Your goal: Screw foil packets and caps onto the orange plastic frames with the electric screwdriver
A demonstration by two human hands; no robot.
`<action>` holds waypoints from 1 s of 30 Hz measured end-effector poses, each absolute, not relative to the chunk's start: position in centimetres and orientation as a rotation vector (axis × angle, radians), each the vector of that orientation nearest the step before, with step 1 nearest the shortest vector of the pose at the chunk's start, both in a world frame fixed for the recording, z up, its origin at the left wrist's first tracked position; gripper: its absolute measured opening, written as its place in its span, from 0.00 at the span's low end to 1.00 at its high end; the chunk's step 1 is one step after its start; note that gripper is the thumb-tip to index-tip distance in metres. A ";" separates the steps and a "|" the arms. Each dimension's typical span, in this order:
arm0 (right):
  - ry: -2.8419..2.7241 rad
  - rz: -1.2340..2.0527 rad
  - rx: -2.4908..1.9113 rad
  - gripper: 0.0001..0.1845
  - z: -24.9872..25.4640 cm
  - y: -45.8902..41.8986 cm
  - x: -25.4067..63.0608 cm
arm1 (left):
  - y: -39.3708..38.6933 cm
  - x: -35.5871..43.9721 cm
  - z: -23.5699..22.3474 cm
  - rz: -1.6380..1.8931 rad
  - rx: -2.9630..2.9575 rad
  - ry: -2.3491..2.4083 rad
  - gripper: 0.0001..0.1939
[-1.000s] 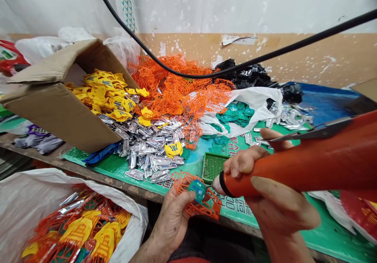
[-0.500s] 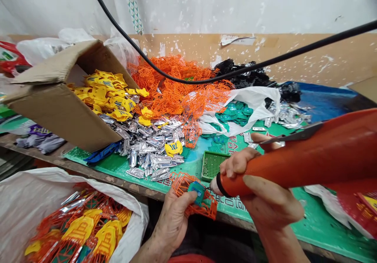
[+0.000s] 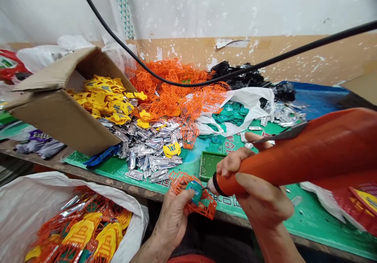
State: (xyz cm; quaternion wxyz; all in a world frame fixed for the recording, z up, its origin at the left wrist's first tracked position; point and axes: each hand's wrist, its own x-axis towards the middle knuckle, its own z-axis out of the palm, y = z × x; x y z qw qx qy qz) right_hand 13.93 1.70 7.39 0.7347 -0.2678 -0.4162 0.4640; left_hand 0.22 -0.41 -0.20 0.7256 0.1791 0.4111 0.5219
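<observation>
My left hand [image 3: 172,220] grips an orange plastic lattice frame [image 3: 206,204] with a teal plastic piece [image 3: 194,190] attached to it. My right hand [image 3: 256,188] is wrapped around a thick orange tool handle [image 3: 282,168], which has a black collar. The tool's pale tip [image 3: 209,185] sits right beside the teal piece, though I cannot tell whether they touch. A thin metal blade [image 3: 279,137] lies along the top of the handle, by my right fingers.
A cardboard box [image 3: 61,117] spills yellow plastic pieces onto silver pieces on a green mat [image 3: 312,220]. Behind are an orange lattice heap [image 3: 173,94] and teal pieces in a white bag [image 3: 250,100]. A green perforated tray [image 3: 209,165] is near my hands. A filled white sack [image 3: 29,212] sits lower left.
The view has tilted and shifted slightly. My right hand and the tool have moved a little left, bringing the tip closer to the teal piece. My left hand still grips the frame.
</observation>
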 end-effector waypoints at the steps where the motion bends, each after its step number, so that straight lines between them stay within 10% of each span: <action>1: -0.915 1.023 -0.586 0.23 7.4 1.7 13.9 | -0.4 0.2 -0.3 1.149 0.383 0.923 0.18; 30: -0.934 1.018 -0.646 0.26 8.1 1.0 14.0 | -0.1 0.9 0.1 1.179 0.484 0.956 0.08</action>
